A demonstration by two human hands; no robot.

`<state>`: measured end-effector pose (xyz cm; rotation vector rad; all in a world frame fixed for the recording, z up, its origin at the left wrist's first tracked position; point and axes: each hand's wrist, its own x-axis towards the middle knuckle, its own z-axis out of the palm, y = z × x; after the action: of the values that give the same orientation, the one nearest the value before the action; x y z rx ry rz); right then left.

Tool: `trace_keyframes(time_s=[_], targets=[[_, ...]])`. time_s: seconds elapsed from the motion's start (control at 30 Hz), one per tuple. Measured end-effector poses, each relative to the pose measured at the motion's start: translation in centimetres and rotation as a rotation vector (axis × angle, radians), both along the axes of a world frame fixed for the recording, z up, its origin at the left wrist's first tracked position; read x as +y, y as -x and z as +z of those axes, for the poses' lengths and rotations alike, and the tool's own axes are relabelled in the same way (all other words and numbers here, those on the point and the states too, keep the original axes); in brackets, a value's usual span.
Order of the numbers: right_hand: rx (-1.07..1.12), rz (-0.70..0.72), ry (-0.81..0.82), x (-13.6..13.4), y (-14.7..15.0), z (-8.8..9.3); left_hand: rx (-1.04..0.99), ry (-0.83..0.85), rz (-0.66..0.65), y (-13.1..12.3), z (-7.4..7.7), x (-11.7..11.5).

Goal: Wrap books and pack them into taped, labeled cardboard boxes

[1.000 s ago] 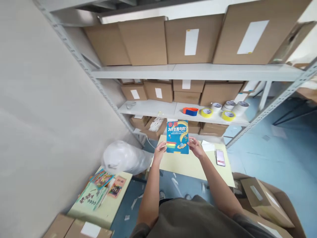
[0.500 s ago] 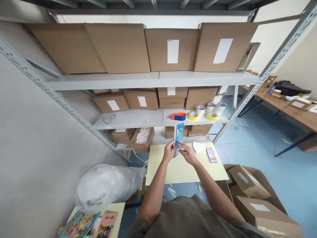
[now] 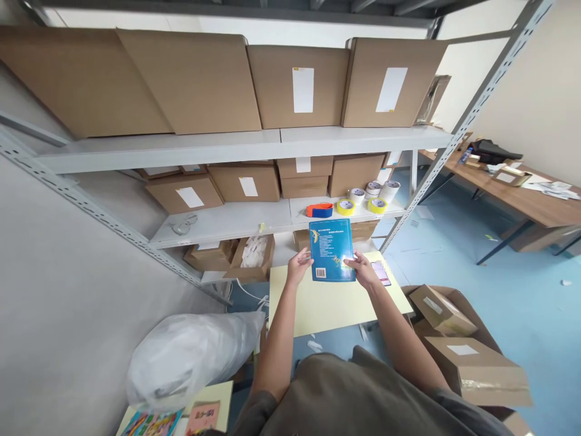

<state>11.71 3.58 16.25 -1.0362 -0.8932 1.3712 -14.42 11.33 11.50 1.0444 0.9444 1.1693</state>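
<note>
I hold a blue book (image 3: 331, 249) up in front of me, its back cover with a barcode facing me. My left hand (image 3: 299, 266) grips its lower left edge and my right hand (image 3: 363, 270) grips its lower right edge. Both hands hang above a pale yellow table (image 3: 327, 306). A phone (image 3: 380, 273) lies on the table just right of my right hand.
A grey metal shelf rack (image 3: 254, 142) full of cardboard boxes stands ahead, with tape rolls (image 3: 358, 203) on its middle shelf. A white plastic bag (image 3: 190, 357) lies at lower left. Cardboard boxes (image 3: 458, 345) sit on the floor at right. A wooden desk (image 3: 512, 188) stands far right.
The book has been turned over between my hands, from front cover through edge-on to back cover facing me. My view has swung to the right.
</note>
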Motion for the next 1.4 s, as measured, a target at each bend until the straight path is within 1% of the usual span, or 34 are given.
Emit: trace_keyframes(time_s=[0.03, 0.07, 0.1, 0.13, 0.2, 0.23, 0.3, 0.33, 0.37, 0.43, 0.47, 0.5, 0.53, 0.6, 0.67, 0.7, 0.77, 0.83, 0.93, 1.0, 1.1, 1.2, 1.3, 1.4], targets=[[-0.029, -0.010, -0.026, -0.1, -0.1, 0.4, 0.052, -0.029, 0.047, -0.8, 0.1, -0.1], [-0.069, -0.014, -0.057, -0.2, 0.0, 0.7, 0.088, -0.062, 0.051, -1.7, 0.4, -0.4], [-0.117, -0.006, -0.090, -0.3, 0.1, 0.9, 0.101, -0.096, 0.011, -2.8, 0.7, -0.8], [-0.167, 0.015, -0.124, -0.3, 0.4, 1.0, 0.094, -0.130, -0.060, -3.8, 1.1, -1.4], [-0.259, 0.088, -0.192, -0.4, 1.1, 1.0, 0.047, -0.184, -0.182, -5.8, 2.2, -2.5], [-0.294, 0.141, -0.222, -0.4, 1.4, 0.8, 0.032, -0.200, -0.197, -6.6, 2.7, -2.9], [-0.348, 0.235, -0.267, -0.3, 1.6, 0.1, 0.022, -0.192, -0.175, -7.3, 3.7, -3.5], [-0.377, 0.237, -0.276, -0.2, 1.4, -0.3, 0.015, -0.168, -0.148, -7.2, 4.1, -3.6], [-0.413, 0.186, -0.274, 0.0, 1.0, -0.6, 0.000, -0.137, -0.122, -6.9, 4.5, -3.6], [-0.491, -0.031, -0.234, 0.5, -0.2, -1.3, -0.061, -0.068, -0.104, -5.9, 5.0, -3.6], [-0.512, -0.144, -0.194, 0.8, -0.9, -1.6, -0.098, -0.035, -0.118, -5.3, 5.2, -3.6], [-0.502, -0.210, -0.143, 1.1, -1.6, -1.9, -0.131, -0.005, -0.147, -4.7, 5.3, -3.6], [-0.458, -0.210, -0.091, 1.4, -2.2, -2.1, -0.154, 0.022, -0.183, -4.2, 5.3, -3.7], [-0.294, -0.081, 0.002, 1.8, -3.1, -2.6, -0.174, 0.060, -0.245, -3.5, 5.2, -3.8], [-0.125, 0.023, 0.052, 1.9, -3.5, -3.0, -0.166, 0.072, -0.264, -2.8, 4.8, -3.7], [-0.069, 0.031, 0.064, 2.0, -3.5, -3.3, -0.148, 0.076, -0.264, -2.5, 4.4, -3.6], [-0.021, -0.004, 0.088, 2.0, -3.4, -3.9, -0.092, 0.101, -0.257, -1.7, 3.2, -3.2], [-0.021, -0.031, 0.123, 2.2, -3.1, -4.8, -0.040, 0.150, -0.235, -0.9, 1.5, -2.7], [-0.037, -0.021, 0.198, 2.5, -2.4, -6.8, -0.005, 0.225, -0.156, -0.1, -1.8, -2.4], [-0.033, 0.013, 0.264, 2.7, -2.0, -8.7, 0.021, 0.272, -0.095, 0.3, -4.3, -2.6], [-0.021, 0.056, 0.381, 3.0, -1.4, -12.2, 0.060, 0.351, -0.034, 0.7, -8.3, -3.1], [-0.032, 0.077, 0.486, 3.3, -0.8, -16.6, 0.086, 0.430, -0.004, 1.0, -12.7, -3.6], [-0.060, 0.066, 0.576, 3.7, 0.1, -20.9, 0.110, 0.501, 0.031, 0.7, -17.0, -3.4], [-0.112, 0.021, 0.634, 3.9, 1.0, -24.4, 0.173, 0.578, 0.128, 0.0, -20.7, -3.0]])
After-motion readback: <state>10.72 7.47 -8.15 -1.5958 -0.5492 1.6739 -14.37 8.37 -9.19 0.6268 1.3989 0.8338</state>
